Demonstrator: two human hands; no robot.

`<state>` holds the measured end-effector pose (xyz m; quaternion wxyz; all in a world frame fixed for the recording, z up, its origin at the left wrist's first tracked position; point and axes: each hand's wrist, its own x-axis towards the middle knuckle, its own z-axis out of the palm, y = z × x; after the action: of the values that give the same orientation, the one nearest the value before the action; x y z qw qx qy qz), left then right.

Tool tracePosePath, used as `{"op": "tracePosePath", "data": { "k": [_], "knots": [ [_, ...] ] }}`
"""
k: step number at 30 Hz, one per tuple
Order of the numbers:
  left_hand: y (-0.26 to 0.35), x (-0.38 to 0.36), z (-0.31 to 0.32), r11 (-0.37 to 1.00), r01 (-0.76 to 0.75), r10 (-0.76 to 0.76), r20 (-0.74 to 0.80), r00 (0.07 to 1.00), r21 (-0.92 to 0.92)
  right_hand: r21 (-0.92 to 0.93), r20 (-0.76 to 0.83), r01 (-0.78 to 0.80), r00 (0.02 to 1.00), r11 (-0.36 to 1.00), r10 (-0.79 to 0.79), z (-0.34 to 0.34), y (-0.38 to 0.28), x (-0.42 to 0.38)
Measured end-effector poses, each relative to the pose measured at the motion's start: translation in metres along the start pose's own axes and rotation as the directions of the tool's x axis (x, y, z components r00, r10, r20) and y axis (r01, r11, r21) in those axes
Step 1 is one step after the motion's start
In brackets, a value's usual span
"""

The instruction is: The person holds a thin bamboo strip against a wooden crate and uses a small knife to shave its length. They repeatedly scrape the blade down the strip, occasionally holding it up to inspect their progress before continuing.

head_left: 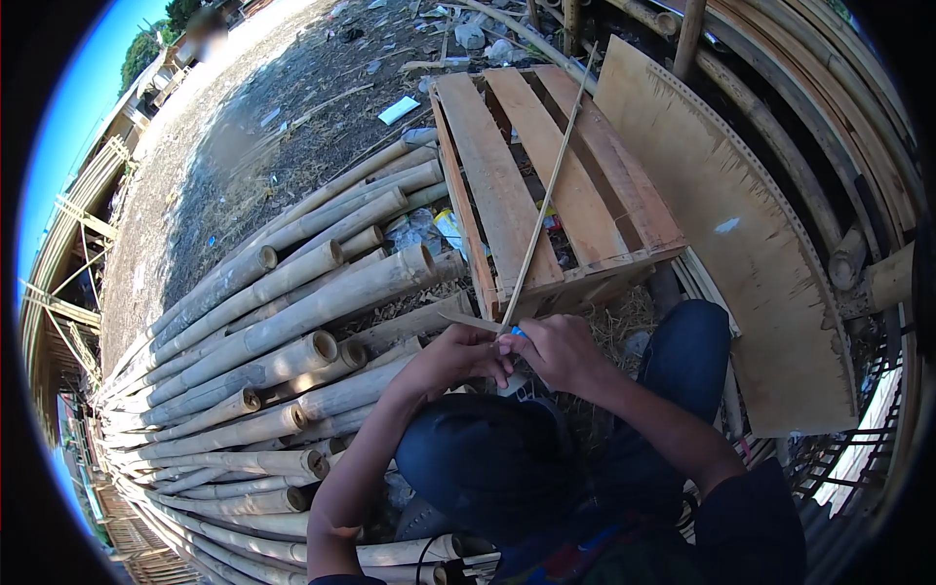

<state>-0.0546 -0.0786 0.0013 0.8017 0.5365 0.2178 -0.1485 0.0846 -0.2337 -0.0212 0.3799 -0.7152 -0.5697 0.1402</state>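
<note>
A long thin bamboo strip (548, 190) slants from the top of the wooden pallet (507, 146) down to my hands. My left hand (460, 357) is closed around its near end, just past the pallet's front edge. My right hand (560, 353) grips a knife whose blue handle (520, 333) partly shows between the fingers. Its blade (468, 320) points left, crossing the strip close to my left fingers. The two hands nearly touch, above my bent knees. The lower end of the strip is hidden by my fingers.
Several bamboo poles (331, 292) lie stacked on the left, cut ends towards me. A plywood sheet (751, 263) leans on the right, beside more poles and planks (829, 117). Litter is scattered over the dirt ground (302, 88) beyond.
</note>
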Motion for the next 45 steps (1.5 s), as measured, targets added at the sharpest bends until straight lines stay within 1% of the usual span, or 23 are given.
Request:
{"op": "tracePosePath", "data": {
  "k": [1,3,4,6,8,10,13,15,16,18,19,20,22,23,24,25,26,28,30,32,37,40,45],
  "knots": [
    [0.0,0.0,0.001,1.0,0.008,-0.007,-0.02,1.0,0.022,0.001,0.002,-0.001,1.0,1.0,0.001,0.0,0.0,0.001],
    [-0.003,-0.001,0.0,1.0,-0.005,0.005,-0.022,1.0,-0.001,-0.15,0.006,0.026,1.0,0.988,-0.025,-0.002,0.001,0.002],
    [-0.003,0.0,-0.001,1.0,-0.02,0.019,-0.023,1.0,-0.02,-0.154,0.004,0.026,1.0,0.988,-0.025,-0.001,0.001,0.002],
    [-0.004,0.002,-0.001,1.0,-0.023,0.023,-0.034,0.999,-0.021,-0.259,-0.047,0.005,0.999,0.966,-0.017,0.004,0.002,0.001],
    [-0.003,0.002,-0.001,1.0,-0.022,0.021,-0.049,0.999,-0.019,-0.261,-0.062,-0.022,0.998,0.965,0.006,0.006,0.001,0.001],
    [0.001,0.003,0.001,0.997,0.008,0.0,-0.101,0.995,0.072,-0.263,-0.074,-0.05,0.997,0.964,0.031,0.008,0.0,0.001],
    [0.001,0.004,-0.001,1.0,-0.014,0.016,-0.09,0.996,0.02,-0.349,-0.135,-0.09,0.99,0.933,0.045,0.007,0.005,0.005],
    [-0.001,0.0,0.002,0.998,0.015,-0.01,-0.075,0.997,0.056,-0.304,-0.247,-0.354,0.926,0.884,0.286,-0.011,0.023,0.012],
    [0.0,-0.001,0.002,0.996,0.039,-0.034,-0.06,0.998,0.086,-0.306,-0.251,-0.347,0.928,0.886,0.277,-0.016,0.026,0.011],
    [-0.001,0.0,0.002,0.996,0.037,-0.033,-0.048,0.998,0.087,-0.181,-0.194,-0.314,0.94,0.932,0.279,-0.026,0.031,0.007],
    [-0.002,0.001,0.002,0.995,0.045,-0.043,-0.031,0.999,0.089,-0.159,-0.166,-0.256,0.959,0.953,0.23,-0.021,0.029,0.004],
    [-0.002,0.004,0.003,0.994,0.052,-0.051,-0.01,0.999,0.094,-0.165,-0.17,-0.26,0.958,0.951,0.232,-0.018,0.02,0.001],
    [-0.001,0.005,0.005,0.993,0.033,-0.033,0.0,0.999,0.109,-0.124,-0.019,-0.119,0.993,0.985,0.118,-0.012,0.001,-0.003],
    [0.0,0.003,0.005,0.992,0.02,-0.02,0.001,1.0,0.121,-0.123,-0.021,-0.121,0.993,0.985,0.12,-0.008,0.0,-0.005],
    [0.001,0.001,0.007,0.992,0.023,-0.023,-0.002,1.0,0.122,-0.09,-0.018,-0.071,0.997,0.993,0.07,-0.002,0.0,-0.006],
    [0.002,-0.001,0.009,0.995,0.009,-0.008,-0.008,1.0,0.095,-0.056,-0.016,-0.019,1.0,0.998,0.018,0.002,-0.001,-0.006],
    [0.002,-0.003,0.009,0.998,-0.006,0.007,-0.017,1.0,0.068,-0.051,-0.013,-0.017,1.0,0.999,0.016,0.001,-0.002,-0.004],
    [0.002,-0.003,0.008,0.995,-0.002,0.005,-0.03,1.0,0.099,-0.271,0.001,0.031,0.999,0.962,-0.032,-0.006,-0.002,-0.001],
    [0.002,-0.002,0.007,0.99,-0.003,0.008,-0.033,0.999,0.138,-0.297,-0.016,0.015,1.0,0.955,-0.02,-0.005,-0.002,0.001],
    [0.003,-0.002,0.007,0.987,0.013,0.003,-0.098,0.995,0.163,-0.326,-0.038,-0.003,0.999,0.945,-0.01,-0.002,-0.001,0.003],
    [0.001,0.003,0.002,0.992,-0.026,0.04,-0.113,0.993,0.12,-0.345,-0.133,-0.087,0.99,0.935,0.043,0.005,-0.004,0.009],
    [0.002,0.002,0.004,0.993,-0.03,0.047,-0.147,0.988,0.118,-0.397,-0.116,-0.101,0.991,0.912,0.059,0.006,-0.001,0.01],
    [0.007,0.002,0.012,0.99,-0.048,0.07,-0.157,0.985,0.136,-0.37,-0.104,-0.115,0.991,0.922,0.082,0.004,0.003,0.006]
  ]
}}
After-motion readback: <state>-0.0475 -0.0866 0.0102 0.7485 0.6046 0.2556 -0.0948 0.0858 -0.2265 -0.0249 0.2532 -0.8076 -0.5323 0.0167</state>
